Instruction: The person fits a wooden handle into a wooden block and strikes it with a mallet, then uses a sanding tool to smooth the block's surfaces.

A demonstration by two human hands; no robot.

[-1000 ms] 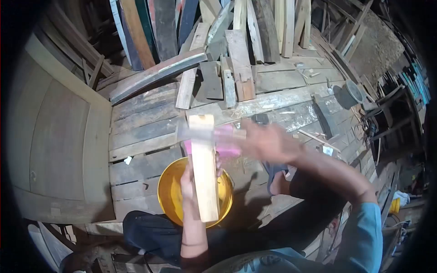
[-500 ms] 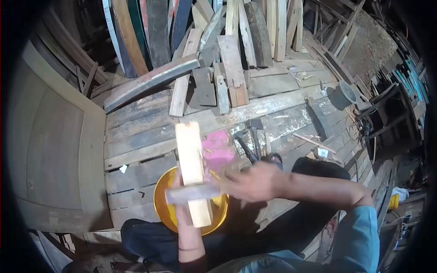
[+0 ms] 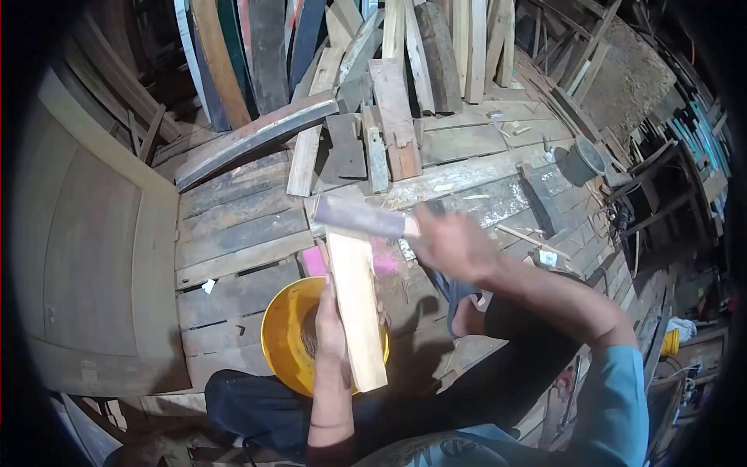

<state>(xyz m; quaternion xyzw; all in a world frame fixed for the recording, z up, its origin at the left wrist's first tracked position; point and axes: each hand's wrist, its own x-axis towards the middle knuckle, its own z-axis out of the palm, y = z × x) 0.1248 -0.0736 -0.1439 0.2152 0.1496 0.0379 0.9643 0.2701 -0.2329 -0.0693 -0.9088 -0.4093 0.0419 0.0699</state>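
A pale wood block (image 3: 356,311) stands slanted over a yellow bucket (image 3: 274,335), in the lower middle of the view. Its left side is wrapped by my left hand (image 3: 331,331), with some fingertips showing on the far right side. My right hand (image 3: 457,241), slightly blurred, is closed on the handle of a wide-bladed tool (image 3: 362,217). The blade lies across the block's upper end; whether it touches the wood I cannot tell. Small shavings show inside the bucket. Behind the block, a pink patch (image 3: 385,257) lies on the floor.
Plank offcuts (image 3: 397,117) lean at the back. A long curved beam (image 3: 257,140) lies at the back left, near a wooden door panel (image 3: 93,257). A dark bucket (image 3: 585,162) and a dark board (image 3: 537,202) are at the right. My foot (image 3: 467,315) rests beside the block.
The tool in my right hand has moved up from the block's lower part to its top end. The block has shifted slightly right and down, uncovering more of the bucket.
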